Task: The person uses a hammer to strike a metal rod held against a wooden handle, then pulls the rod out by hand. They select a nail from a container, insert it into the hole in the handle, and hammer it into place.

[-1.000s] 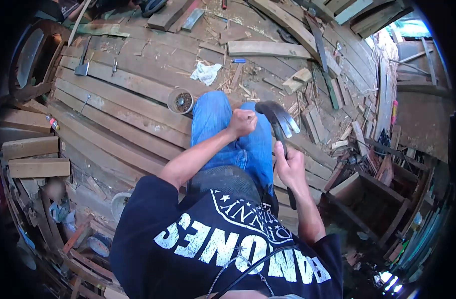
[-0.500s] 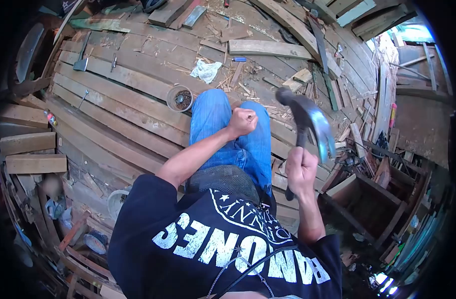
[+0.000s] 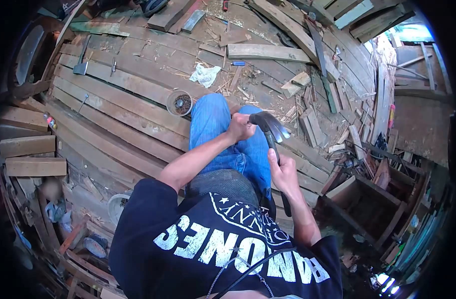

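Observation:
My right hand (image 3: 284, 174) is closed around the dark handle of a claw hammer (image 3: 269, 123), just right of my knees. The hammer's head is beside my left hand (image 3: 242, 127), which is closed in front of my knees. What my left fingers hold, if anything, is hidden. A round tub (image 3: 179, 102) of small brown pieces, seemingly nails, stands by my left knee. Beyond it a white crumpled cloth (image 3: 205, 74) lies on the boards.
Long planks (image 3: 113, 94) cover the floor at the left. A thick beam (image 3: 268, 51) and scattered offcuts lie ahead. An open wooden box frame (image 3: 367, 204) stands at the right. A hatchet (image 3: 81, 68) lies at the upper left, near a shoe (image 3: 153, 7).
The hammer has come down and left from its raised position at the right, its head now beside my left hand. My left hand has stayed nearly in place.

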Demonstrator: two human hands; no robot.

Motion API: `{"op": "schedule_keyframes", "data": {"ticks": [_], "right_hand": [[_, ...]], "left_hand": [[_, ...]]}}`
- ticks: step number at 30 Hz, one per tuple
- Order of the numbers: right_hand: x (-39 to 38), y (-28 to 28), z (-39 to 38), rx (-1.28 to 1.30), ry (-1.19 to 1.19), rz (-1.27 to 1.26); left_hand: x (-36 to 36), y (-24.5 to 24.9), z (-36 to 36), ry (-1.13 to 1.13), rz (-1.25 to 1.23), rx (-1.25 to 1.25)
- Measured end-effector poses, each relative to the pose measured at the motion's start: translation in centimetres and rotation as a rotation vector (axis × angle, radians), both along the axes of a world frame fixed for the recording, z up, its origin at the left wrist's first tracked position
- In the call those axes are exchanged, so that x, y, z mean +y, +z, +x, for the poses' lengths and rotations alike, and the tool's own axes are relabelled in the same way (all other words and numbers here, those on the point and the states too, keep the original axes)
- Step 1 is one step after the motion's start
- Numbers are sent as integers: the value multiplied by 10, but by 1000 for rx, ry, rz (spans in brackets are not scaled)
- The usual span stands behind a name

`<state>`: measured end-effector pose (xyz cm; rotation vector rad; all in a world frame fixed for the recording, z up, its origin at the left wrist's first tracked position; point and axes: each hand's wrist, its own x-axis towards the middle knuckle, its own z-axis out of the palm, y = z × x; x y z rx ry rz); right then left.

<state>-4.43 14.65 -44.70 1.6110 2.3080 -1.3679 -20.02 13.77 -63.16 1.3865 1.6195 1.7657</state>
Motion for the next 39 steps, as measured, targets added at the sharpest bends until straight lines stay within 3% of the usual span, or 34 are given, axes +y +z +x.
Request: {"op": "schedule_keyframes", "data": {"ticks": [4, 7, 9, 12, 14, 16, 18, 20, 21, 22, 24, 27, 30, 32, 36, 37, 39], "right_hand": [[2, 9, -5, -50, 19, -59], [0, 14, -3, 17, -9, -11], [-1, 22, -3, 292, -137, -16], [1, 20, -1, 311, -111, 59], [4, 15, -12, 216, -31, 165], [5, 6, -13, -92, 72, 63], [8, 7, -11, -56, 89, 79], [4, 12, -7, 68, 6, 63], [6, 21, -11, 67, -33, 27], [7, 16, -11, 74, -34, 36], [8, 2, -5, 53, -56, -50], [9, -3, -3, -5, -45, -56], [4, -1, 2, -10, -76, -69], [8, 8, 1, 196, -128, -60], [6, 11, 1, 295, -124, 6], [4, 10, -5, 216, -58, 97], [3, 13, -9, 64, -11, 51]], "left_hand": [[3, 0, -1, 0, 103, -26], [1, -3, -3, -4, 42, 35], [4, -4, -5, -15, 15, 11], [4, 0, -6, -29, 6, 12], [4, 3, -4, -1, 26, 16], [6, 4, 4, 19, 72, -11], [14, 3, -1, 56, 116, -34], [5, 2, -2, -20, -2, -86], [3, 2, -8, -23, 20, 75], [3, 4, -9, -24, 29, 82], [1, 8, -5, -17, -63, -25], [3, 8, -5, -73, 4, -107], [6, 0, -1, -6, -4, -37], [8, -3, -4, -13, 19, 15], [5, -6, -3, -29, -11, -58], [5, -5, -2, -35, -27, -66], [6, -5, 5, 5, 49, -22]]}}
